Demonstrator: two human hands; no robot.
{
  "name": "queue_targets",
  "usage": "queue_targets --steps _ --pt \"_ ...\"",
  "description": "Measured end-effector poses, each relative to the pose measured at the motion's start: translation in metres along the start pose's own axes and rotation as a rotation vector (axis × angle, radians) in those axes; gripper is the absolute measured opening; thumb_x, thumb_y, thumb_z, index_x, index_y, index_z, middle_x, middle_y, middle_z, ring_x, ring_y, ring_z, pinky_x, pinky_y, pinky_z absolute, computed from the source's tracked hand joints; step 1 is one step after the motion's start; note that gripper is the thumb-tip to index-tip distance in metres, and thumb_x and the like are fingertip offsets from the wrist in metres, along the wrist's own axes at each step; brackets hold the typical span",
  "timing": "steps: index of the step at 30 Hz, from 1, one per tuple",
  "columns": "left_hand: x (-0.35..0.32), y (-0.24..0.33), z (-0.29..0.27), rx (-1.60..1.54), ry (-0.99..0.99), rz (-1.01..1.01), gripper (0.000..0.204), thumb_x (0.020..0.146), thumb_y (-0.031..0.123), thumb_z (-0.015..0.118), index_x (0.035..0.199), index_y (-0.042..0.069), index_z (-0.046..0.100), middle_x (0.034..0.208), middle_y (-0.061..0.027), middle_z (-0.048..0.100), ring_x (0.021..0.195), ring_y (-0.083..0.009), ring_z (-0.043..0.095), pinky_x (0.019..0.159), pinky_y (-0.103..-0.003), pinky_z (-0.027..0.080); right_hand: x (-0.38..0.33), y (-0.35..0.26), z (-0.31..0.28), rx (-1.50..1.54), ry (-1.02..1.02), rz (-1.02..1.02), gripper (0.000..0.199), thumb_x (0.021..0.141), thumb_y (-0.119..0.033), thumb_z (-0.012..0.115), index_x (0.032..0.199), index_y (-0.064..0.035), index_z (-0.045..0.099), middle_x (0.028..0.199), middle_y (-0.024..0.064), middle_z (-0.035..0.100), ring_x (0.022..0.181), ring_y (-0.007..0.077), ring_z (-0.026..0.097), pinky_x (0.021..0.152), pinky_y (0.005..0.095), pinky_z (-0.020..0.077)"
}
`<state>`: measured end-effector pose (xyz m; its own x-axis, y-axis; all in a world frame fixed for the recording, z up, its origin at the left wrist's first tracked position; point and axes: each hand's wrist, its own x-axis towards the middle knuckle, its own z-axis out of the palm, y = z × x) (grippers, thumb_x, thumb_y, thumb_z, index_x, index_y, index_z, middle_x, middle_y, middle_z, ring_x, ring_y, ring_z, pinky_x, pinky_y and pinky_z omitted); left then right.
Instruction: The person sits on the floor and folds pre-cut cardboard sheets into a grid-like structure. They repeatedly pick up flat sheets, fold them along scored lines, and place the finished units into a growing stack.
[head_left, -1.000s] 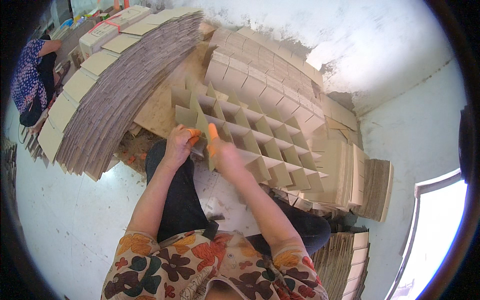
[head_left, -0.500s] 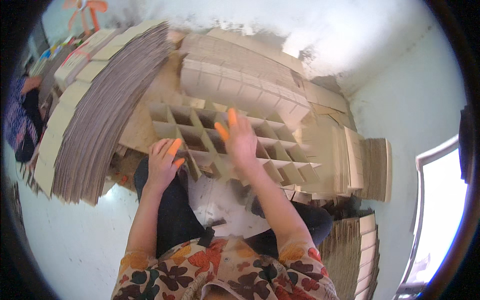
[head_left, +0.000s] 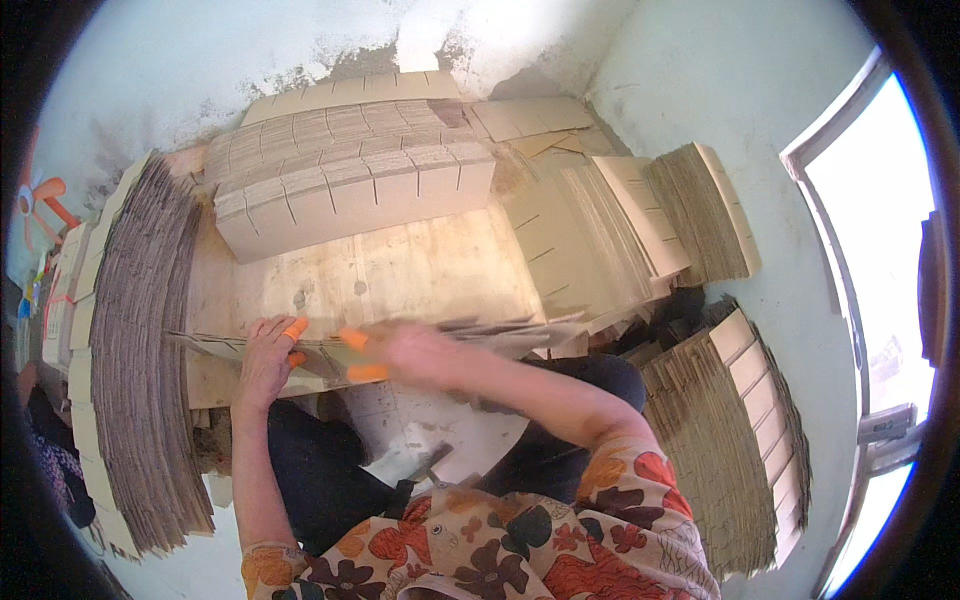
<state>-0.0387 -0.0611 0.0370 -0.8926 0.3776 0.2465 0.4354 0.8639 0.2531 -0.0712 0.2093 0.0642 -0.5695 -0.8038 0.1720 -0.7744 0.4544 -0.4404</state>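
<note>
A cardboard divider (head_left: 325, 360), folded nearly flat, runs left to right along the near edge of the wooden board (head_left: 400, 262). My left hand (head_left: 264, 362) is closed over its left part, fingers on the far side and thumb on the near side. Orange covers sit on some fingertips. My right hand (head_left: 408, 356) reaches across the divider's middle, smeared by motion. Its two orange-covered fingertips point left and show apart; whether they grip the cardboard cannot be made out. My right forearm hides part of the divider's near side.
Slotted cardboard strips (head_left: 365, 195) stand in a long stack at the back. A tall cardboard stack (head_left: 145, 350) lines the left side. More sheets (head_left: 565, 240) lie right of the board, with another stack (head_left: 715, 440) lower right. An orange fan (head_left: 45, 195) is far left.
The divider was spread into an open grid and is now collapsed into a narrow bundle. My right hand has moved left and nearer, toward my left hand. The view has turned right.
</note>
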Motion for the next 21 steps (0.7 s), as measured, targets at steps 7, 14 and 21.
queue_targets --steps 7,14,21 --pt "-0.005 -0.008 0.001 -0.119 -0.037 -0.046 0.032 0.067 0.007 0.072 0.098 0.009 0.064 0.09 -0.0102 0.065 0.088 -0.0284 0.06 0.08 -0.039 0.042 -0.117 0.173 -0.123 -0.509 0.405 0.793 0.039 0.081 -0.027 0.065 0.113 -0.0067 0.055 0.107 0.0159 0.061 0.098 0.031 0.058 0.081 0.0426 0.0462" --pt "-0.039 -0.009 -0.019 -0.248 0.233 -0.273 0.023 0.074 0.008 0.071 0.096 0.003 0.065 0.085 -0.0171 0.064 0.081 -0.0317 0.061 0.073 -0.039 0.047 -0.193 0.222 -0.1 -0.601 0.128 1.042 0.103 0.061 -0.054 0.077 0.141 -0.006 0.033 0.139 0.0157 0.041 0.129 0.0326 0.037 0.105 0.0466 0.028" --pt "-0.025 0.045 -0.155 0.264 0.731 -0.318 0.031 0.069 0.012 0.077 0.096 0.002 0.065 0.078 -0.0126 0.062 0.072 -0.0261 0.061 0.065 -0.036 0.048 -0.207 0.234 -0.095 -0.618 0.284 1.058 0.087 0.067 -0.029 0.079 0.138 -0.0029 0.036 0.135 0.0201 0.046 0.129 0.034 0.038 0.106 0.0422 0.0309"
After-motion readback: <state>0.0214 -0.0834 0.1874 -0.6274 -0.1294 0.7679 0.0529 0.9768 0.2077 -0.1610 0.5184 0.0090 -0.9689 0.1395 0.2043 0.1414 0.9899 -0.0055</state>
